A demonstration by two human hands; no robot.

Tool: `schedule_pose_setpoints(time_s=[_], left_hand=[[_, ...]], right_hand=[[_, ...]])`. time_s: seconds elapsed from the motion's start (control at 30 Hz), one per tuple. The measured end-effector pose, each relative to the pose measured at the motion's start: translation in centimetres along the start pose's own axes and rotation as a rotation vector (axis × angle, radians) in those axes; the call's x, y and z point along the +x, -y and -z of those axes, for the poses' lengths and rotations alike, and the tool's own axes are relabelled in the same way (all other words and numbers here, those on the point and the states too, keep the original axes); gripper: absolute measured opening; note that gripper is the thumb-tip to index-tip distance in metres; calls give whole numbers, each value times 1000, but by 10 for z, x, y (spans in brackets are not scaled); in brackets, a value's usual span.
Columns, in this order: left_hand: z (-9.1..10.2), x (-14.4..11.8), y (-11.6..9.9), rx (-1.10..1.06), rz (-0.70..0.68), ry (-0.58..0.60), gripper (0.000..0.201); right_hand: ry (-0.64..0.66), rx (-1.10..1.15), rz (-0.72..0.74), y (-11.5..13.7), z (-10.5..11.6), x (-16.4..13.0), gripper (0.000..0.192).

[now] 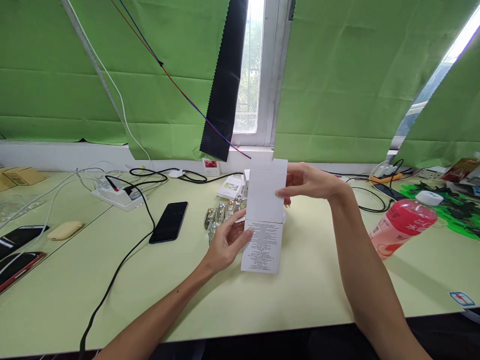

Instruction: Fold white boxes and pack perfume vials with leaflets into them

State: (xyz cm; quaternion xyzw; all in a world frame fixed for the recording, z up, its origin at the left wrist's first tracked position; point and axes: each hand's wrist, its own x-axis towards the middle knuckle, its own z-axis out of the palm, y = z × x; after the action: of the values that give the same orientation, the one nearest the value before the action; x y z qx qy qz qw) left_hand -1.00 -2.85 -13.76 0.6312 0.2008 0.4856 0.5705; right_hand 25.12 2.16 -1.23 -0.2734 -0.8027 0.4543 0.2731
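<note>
green cloth hangs behind a pale worktop [307, 280] where a white box [264, 215] stands upright at centre, left hand [227, 245] pinching its lower edge at eight o'clock to steady it, right hand [309, 182] pinching the raised flap at two o'clock, small glass bottles [221, 215] just behind.

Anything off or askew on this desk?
The pink drink bottle at the right appears tilted rather than upright, though the wide lens may exaggerate that. The white box is held up off the desk between the left hand and right hand. No spills or damage visible.
</note>
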Motion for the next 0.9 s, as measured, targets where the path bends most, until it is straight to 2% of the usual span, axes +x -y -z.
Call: schedule_pose_setpoints(time_s=[0.7,0.9], left_hand=[[0,0,-1,10,-16,-16,52],[1,1,1,10,-21,-26,52]], right_hand=[[15,-34,-7,2,-1,0,27],[26,-34,1,0,-1,1,35]])
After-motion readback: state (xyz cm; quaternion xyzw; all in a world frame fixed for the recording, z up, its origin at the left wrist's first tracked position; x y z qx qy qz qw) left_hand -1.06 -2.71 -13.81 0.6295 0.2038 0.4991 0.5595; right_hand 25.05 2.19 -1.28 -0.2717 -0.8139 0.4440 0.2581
